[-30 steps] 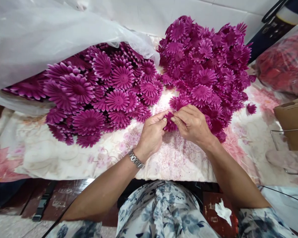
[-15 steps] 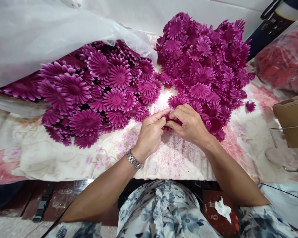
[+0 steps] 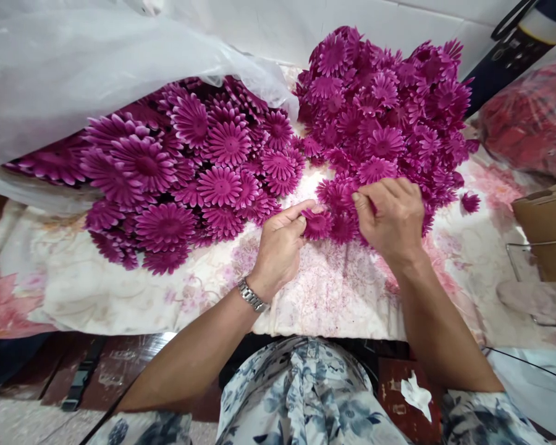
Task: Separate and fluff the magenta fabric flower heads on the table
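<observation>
Your left hand (image 3: 280, 244) pinches a magenta, many-petalled artificial flower (image 3: 317, 225); light pressure should protect it. Your right hand (image 3: 393, 217) curls, its grip unclear.

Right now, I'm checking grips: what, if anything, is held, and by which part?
The left hand pinches a round purple flower by its edge; for the right hand, I cannot tell.
</observation>
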{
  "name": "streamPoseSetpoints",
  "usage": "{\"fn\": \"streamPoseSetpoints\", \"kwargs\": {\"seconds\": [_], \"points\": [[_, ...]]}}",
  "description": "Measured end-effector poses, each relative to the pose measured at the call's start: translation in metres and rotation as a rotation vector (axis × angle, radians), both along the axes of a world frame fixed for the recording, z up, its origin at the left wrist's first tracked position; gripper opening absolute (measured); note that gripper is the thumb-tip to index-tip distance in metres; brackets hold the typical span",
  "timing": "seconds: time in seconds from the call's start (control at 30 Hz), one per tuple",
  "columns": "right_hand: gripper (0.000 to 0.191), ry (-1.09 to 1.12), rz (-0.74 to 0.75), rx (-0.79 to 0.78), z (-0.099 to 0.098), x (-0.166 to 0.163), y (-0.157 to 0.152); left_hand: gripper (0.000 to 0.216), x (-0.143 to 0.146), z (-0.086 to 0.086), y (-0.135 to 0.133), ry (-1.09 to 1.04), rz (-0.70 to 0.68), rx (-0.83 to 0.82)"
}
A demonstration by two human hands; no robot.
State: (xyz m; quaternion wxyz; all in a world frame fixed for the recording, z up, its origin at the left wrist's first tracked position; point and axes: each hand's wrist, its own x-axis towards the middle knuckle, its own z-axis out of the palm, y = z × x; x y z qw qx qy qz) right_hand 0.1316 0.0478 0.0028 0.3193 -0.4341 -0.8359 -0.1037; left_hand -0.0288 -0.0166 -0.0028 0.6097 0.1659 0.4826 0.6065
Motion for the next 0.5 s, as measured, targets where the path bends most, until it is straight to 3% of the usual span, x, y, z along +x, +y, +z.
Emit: {"fn": "streamPoseSetpoints", "kwargs": {"seconds": [0.1,0.3,0.5], "points": [[0.023,-0.017,-0.057,-0.002,0.008,0.006,0.002,0.027,-0.001,0.002,0.0,0.006,-0.011,-0.003],[0.011,0.061,0.372,-0.259,-0.001,-0.022,-0.013,0.026,0.001,0.0,-0.001,-0.043,-0.07,0.013],[0.012,0.13,0.378,-0.265,-0.01,-0.03,-0.018,0.027,0.003,-0.003,-0.001,-0.019,-0.091,0.036]]}}
